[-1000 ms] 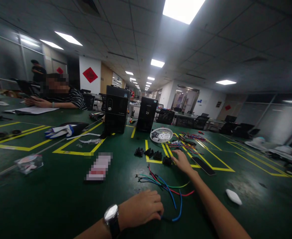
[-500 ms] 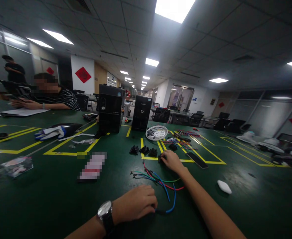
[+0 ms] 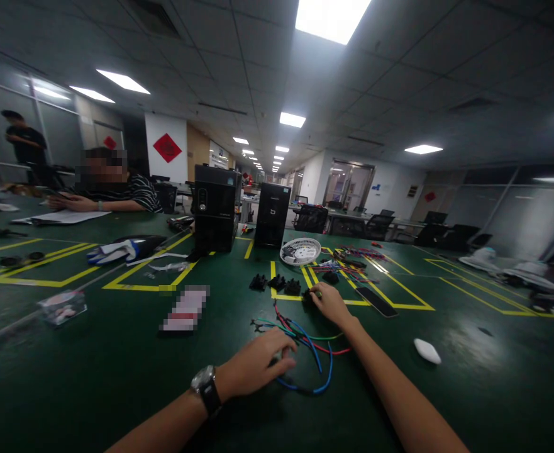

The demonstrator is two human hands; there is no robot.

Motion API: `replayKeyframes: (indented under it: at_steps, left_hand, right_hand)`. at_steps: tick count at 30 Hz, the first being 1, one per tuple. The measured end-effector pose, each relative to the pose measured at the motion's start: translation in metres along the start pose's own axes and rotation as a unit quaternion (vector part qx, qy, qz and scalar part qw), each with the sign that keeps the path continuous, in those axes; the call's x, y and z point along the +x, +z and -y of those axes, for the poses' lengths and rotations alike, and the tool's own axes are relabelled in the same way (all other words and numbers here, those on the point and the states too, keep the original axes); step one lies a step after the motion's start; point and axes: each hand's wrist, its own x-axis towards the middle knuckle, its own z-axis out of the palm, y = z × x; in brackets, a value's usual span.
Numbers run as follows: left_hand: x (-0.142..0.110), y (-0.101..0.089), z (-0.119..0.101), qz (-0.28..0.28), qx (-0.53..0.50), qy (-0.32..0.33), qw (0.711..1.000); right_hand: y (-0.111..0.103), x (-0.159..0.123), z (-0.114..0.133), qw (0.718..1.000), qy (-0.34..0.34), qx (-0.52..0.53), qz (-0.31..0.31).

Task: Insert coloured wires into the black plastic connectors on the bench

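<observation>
My left hand (image 3: pixel 260 360), with a watch (image 3: pixel 205 384) on its wrist, hovers over the coloured wires with thumb and fingers apart. Close beside it a blue wire (image 3: pixel 326 377) curves across the green table. Red, green and blue wires (image 3: pixel 312 345) lie in a loose bundle just beyond, partly behind the hand. Further forward, the fingers of my right hand (image 3: pixel 328 305) are closed on a small black part (image 3: pixel 307 294), mostly covered by them. Several similar black parts (image 3: pixel 277 283) sit in a row to its left.
A dark phone (image 3: pixel 375 302) lies right of my right hand, and a white rounded object (image 3: pixel 426 351) nearer me. Behind stand a white basket (image 3: pixel 310 243) and two black computer cases (image 3: pixel 215 211). A plastic bag (image 3: pixel 63 307) lies left. Across the table sits a person (image 3: pixel 138 192).
My left hand has moved up and slightly left, its fingers parting from the blue wire. My right hand stays at the black part. The view has shifted a little.
</observation>
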Motion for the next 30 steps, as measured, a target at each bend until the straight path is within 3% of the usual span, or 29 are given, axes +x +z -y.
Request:
replayKeyframes:
  at_steps: [3,5,7,9,10,12,14,16,19,22,27,30]
  left_hand:
    - [0.014,-0.005,0.013,-0.161,-0.122,-0.105,0.974]
    - [0.026,-0.009,0.021,-0.239,-0.258,-0.188,0.917]
    - [0.036,-0.013,0.025,-0.246,-0.419,-0.244,0.839]
    - [0.042,-0.015,0.023,-0.217,-0.549,-0.248,0.768]
    - [0.043,-0.016,0.022,-0.217,-0.586,-0.236,0.744]
    - [0.043,-0.015,0.019,-0.267,-0.596,-0.216,0.726]
    - [0.039,-0.013,0.020,-0.329,-0.547,-0.220,0.738]
    - [0.035,-0.012,0.023,-0.349,-0.474,-0.240,0.772]
    - [0.029,-0.012,0.030,-0.329,-0.369,-0.247,0.834]
    - [0.026,-0.012,0.034,-0.305,-0.318,-0.224,0.869]
    - [0.023,-0.012,0.036,-0.282,-0.322,-0.229,0.874]
    - [0.021,-0.016,0.037,-0.231,-0.373,-0.229,0.869]
  right_hand:
    - [-0.013,0.001,0.023,0.994,0.010,0.096,-0.059]
    - [-0.020,-0.001,0.052,0.978,-0.007,0.183,-0.096]
    - [-0.024,-0.007,0.086,0.963,-0.052,0.241,-0.112]
    - [-0.023,-0.014,0.117,0.948,-0.101,0.279,-0.114]
    - [-0.021,-0.017,0.128,0.943,-0.122,0.288,-0.116]
    - [-0.017,-0.022,0.140,0.940,-0.149,0.282,-0.120]
    - [-0.012,-0.023,0.143,0.952,-0.159,0.238,-0.110]
    - [-0.011,-0.024,0.142,0.974,-0.153,0.152,-0.067]
    - [-0.015,-0.025,0.146,0.993,-0.111,-0.020,0.019]
    - [-0.021,-0.025,0.153,0.985,-0.089,-0.127,0.069]
    - [-0.025,-0.027,0.153,0.973,-0.127,-0.162,0.108]
    - [-0.027,-0.029,0.145,0.965,-0.185,-0.133,0.130]
